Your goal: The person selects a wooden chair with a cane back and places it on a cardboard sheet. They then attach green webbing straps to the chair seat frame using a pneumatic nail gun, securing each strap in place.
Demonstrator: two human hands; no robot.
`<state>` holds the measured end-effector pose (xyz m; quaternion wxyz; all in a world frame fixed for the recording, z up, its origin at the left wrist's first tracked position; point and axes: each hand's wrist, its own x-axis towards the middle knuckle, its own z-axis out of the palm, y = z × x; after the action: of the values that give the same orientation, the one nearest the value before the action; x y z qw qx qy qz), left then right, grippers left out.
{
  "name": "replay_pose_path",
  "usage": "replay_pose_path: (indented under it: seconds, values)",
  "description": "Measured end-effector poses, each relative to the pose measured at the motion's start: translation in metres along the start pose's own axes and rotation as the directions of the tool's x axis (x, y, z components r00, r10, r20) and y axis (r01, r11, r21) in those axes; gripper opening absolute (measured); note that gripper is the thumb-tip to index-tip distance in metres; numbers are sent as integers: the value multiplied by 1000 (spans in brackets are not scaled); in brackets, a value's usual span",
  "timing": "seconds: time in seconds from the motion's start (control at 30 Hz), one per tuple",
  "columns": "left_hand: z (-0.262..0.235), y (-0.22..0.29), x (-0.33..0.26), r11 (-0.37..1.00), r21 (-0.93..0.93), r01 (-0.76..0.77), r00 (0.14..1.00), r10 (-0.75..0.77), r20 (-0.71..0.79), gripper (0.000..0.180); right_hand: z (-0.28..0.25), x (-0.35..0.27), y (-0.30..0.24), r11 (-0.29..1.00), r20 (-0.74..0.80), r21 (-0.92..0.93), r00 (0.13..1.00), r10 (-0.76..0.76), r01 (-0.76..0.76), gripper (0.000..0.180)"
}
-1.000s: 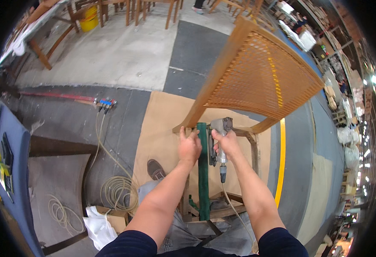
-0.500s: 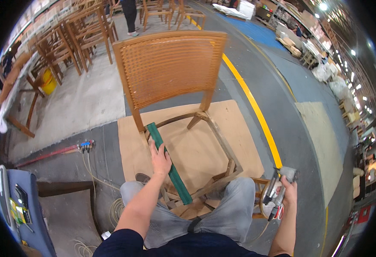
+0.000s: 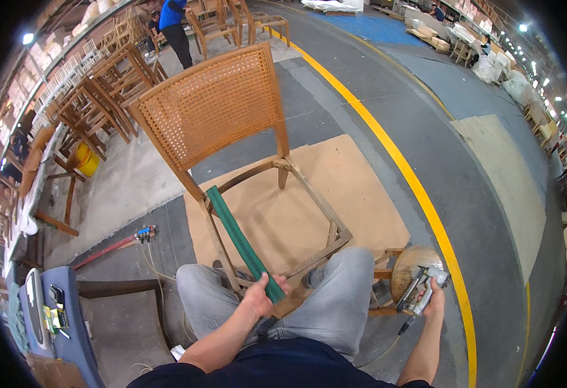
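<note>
Down in the head view, my left hand (image 3: 262,294) closes its fingers around the near end of the green webbing strap (image 3: 239,240), pinning it against the front rail of the wooden chair frame (image 3: 316,200). That strap runs taut from my grip up to the back rail, just under the woven cane backrest (image 3: 213,107). The chair stands on a sheet of brown cardboard (image 3: 354,187) spread on the grey floor, its open seat frame right in front of my knees. My right hand (image 3: 433,304) is out to the side, well apart from the chair, fingers wrapped tight around the handle of a pneumatic stapler (image 3: 419,291), which hangs beside a small round wooden stool (image 3: 406,268). A yellow floor line (image 3: 387,145) runs past on the right. To my left sits a blue cart (image 3: 64,310), and more wooden chairs (image 3: 96,90) stand stacked further back.
</note>
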<state>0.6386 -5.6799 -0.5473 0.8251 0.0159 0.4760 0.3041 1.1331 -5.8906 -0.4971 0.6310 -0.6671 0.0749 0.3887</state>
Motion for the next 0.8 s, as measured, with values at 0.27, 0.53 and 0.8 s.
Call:
replay_pose_path:
  seconds: [0.27, 0.53, 0.8]
  values:
    - [-2, -23, 7, 929, 158, 336, 942, -334, -34, 59, -27, 29, 1, 998, -11, 38, 999, 52, -52, 36]
    - [3, -34, 6, 991, 102, 91, 992, -81, -95, 37, -34, 25, 6, 860, -211, -502, 950, -231, 98, 37]
    - [-3, -28, 24, 979, 205, -4, 999, 11, -31, 38, -40, 14, 12, 529, -242, -848, 907, -344, -26, 35]
